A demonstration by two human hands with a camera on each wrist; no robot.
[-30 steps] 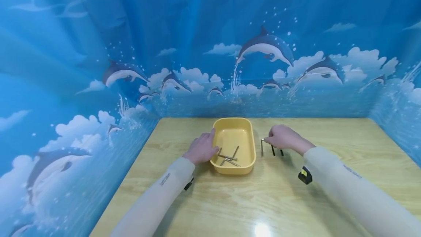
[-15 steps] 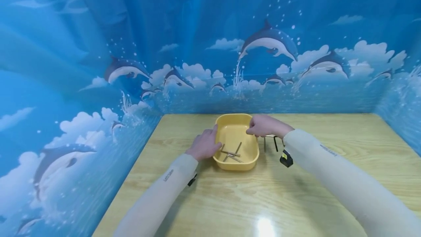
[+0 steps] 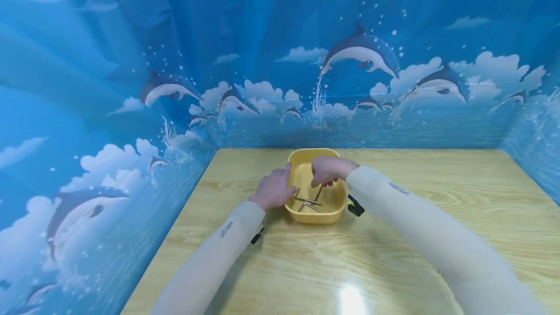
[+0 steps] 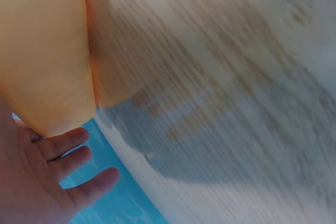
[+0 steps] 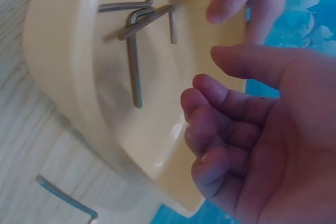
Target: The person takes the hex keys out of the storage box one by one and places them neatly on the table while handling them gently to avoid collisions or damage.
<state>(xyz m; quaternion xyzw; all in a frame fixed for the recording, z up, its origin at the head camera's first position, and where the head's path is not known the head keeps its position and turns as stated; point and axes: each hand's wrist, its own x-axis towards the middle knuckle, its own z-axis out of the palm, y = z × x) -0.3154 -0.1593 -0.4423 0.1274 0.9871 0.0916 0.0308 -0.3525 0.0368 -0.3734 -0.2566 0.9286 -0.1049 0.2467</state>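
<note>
A yellow plastic tray point(image 3: 314, 218) stands near the table's back, with several L-shaped metal hex keys point(image 3: 310, 202) lying crossed near its front end. My left hand point(image 3: 272, 189) grips the tray's left rim, thumb on the inner side; the left wrist view shows its other fingers point(image 4: 65, 142) extended beside the outer wall. Over the tray's right half is my right hand point(image 3: 329, 170). In the right wrist view its fingers point(image 5: 205, 129) are loosely curled, thumb apart from them, with nothing seen between. Another hex key point(image 5: 65, 196) lies on the table outside the tray.
The light wood-grain table point(image 3: 393, 256) extends in front of the tray and to both sides. A blue dolphin-print curtain point(image 3: 280, 62) hangs behind the table and along its left side. My right forearm point(image 3: 420, 222) crosses above the table's right part.
My right hand has moved left, from beside the hex keys on the table to over the tray. My left hand stays on the rim. The head view has shifted slightly.
</note>
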